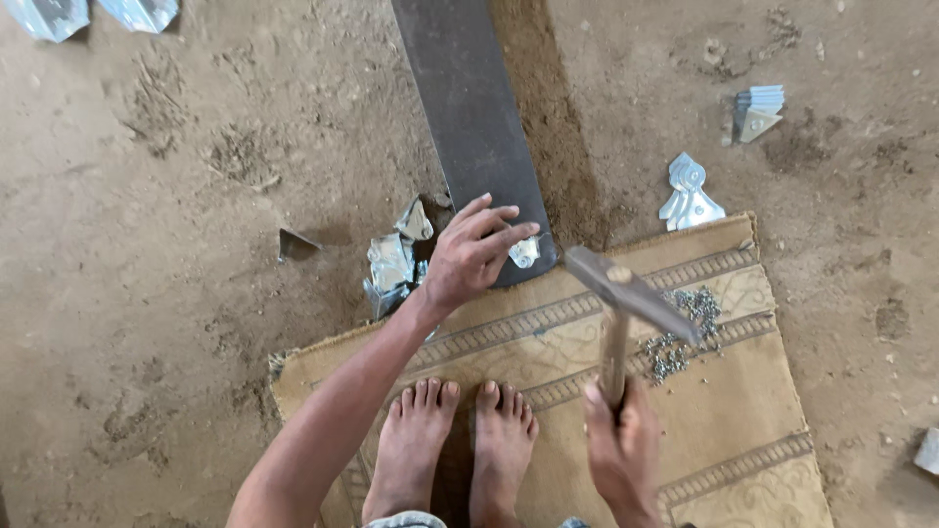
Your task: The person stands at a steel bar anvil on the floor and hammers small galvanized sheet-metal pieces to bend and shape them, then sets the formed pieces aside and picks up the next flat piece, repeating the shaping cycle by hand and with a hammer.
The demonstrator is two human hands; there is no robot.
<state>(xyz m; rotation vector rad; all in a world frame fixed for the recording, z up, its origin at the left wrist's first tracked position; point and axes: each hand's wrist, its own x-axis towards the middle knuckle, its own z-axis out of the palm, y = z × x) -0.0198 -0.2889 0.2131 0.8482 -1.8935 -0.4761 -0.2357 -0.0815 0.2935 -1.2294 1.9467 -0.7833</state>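
The left hand (471,252) rests on the near end of a long dark metal bar (476,117) that lies on the dirt floor (166,244). Its fingers are spread narrow, pinning a small shiny metal piece (525,251) flat against the bar just under the fingertips. The right hand (622,445) is closed around the wooden handle of a hammer (628,293), whose head hangs raised, just to the right of the left hand's fingertips and apart from the piece.

To strike well, hold the piece flat and fully supported by the bar, with no edge overhanging. Draw the left fingertips back to the far edge of the piece so that the hammer face lands clear of them. Bring the head down square, not tilted, so that the blow does not skid off the thin sheet. A short, controlled stroke from the wrist probably gives better aim than a full swing.

A heap of similar bent metal pieces (393,264) lies just left of the left hand, and a scatter of small dark nails (680,337) lies on the woven mat (724,420) right of the hammer handle. Two bare feet (460,440) stand on the mat between the arms; keep them well behind the striking point.
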